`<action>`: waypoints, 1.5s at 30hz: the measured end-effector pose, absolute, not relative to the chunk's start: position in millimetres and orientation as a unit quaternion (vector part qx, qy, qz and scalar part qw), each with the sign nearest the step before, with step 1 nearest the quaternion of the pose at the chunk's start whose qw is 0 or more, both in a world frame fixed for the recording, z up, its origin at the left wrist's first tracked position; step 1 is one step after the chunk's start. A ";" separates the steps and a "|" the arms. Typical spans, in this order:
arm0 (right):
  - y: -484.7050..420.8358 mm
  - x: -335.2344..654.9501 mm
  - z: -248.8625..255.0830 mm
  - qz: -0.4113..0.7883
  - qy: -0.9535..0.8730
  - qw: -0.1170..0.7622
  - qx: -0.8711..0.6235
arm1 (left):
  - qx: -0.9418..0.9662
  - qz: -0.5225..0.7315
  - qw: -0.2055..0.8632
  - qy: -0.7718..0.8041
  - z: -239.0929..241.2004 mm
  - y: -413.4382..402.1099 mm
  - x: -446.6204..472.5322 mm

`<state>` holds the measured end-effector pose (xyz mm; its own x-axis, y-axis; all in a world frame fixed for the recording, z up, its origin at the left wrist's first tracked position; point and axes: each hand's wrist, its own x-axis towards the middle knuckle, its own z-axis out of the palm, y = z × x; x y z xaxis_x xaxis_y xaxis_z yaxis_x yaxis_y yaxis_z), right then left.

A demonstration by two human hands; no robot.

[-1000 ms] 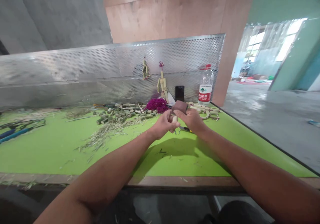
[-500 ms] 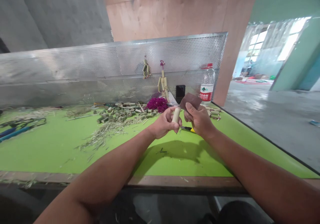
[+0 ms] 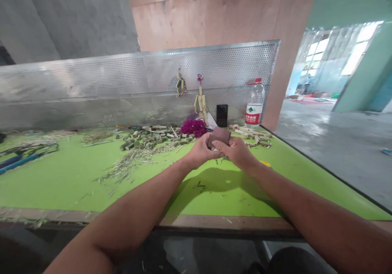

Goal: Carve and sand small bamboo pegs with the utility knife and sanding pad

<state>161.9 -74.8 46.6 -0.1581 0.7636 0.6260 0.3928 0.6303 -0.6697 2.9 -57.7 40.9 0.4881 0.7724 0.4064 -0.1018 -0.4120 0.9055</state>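
My left hand is closed on a short pale bamboo piece, which is now almost wholly hidden. My right hand grips a brown sheet of sandpaper, its thumb pressing the sheet down over the bamboo. Both hands meet above the green tabletop. Just behind them lies a bundle of purple cord. Partly covered by my right forearm, a yellow-handled knife rests on the table.
Cut bamboo pieces and shavings lie to the left. A jointed bamboo figure, a black phone and a water bottle stand along the perforated metal screen. Blue-handled pliers sit far left.
My right hand has moved left and down, bringing the sandpaper from beside the bamboo piece onto it. The sheet now covers the bamboo, and my hands touch.
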 end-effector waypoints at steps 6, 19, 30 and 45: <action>-69.1 167.9 47.6 0.174 -0.695 0.540 -0.442 | 0.738 0.416 0.469 0.251 40.6 -54.2 3.4; -64.0 166.3 45.0 0.171 -0.747 0.483 -0.424 | 0.742 0.429 0.434 0.279 39.2 -51.4 0.1; -56.3 176.3 41.3 0.279 -0.674 0.564 -0.387 | 0.740 0.417 0.429 0.308 26.7 -44.3 -1.1; -62.2 169.4 38.1 0.308 -0.695 0.512 -0.401 | 0.699 0.421 0.539 0.210 34.1 -52.1 0.5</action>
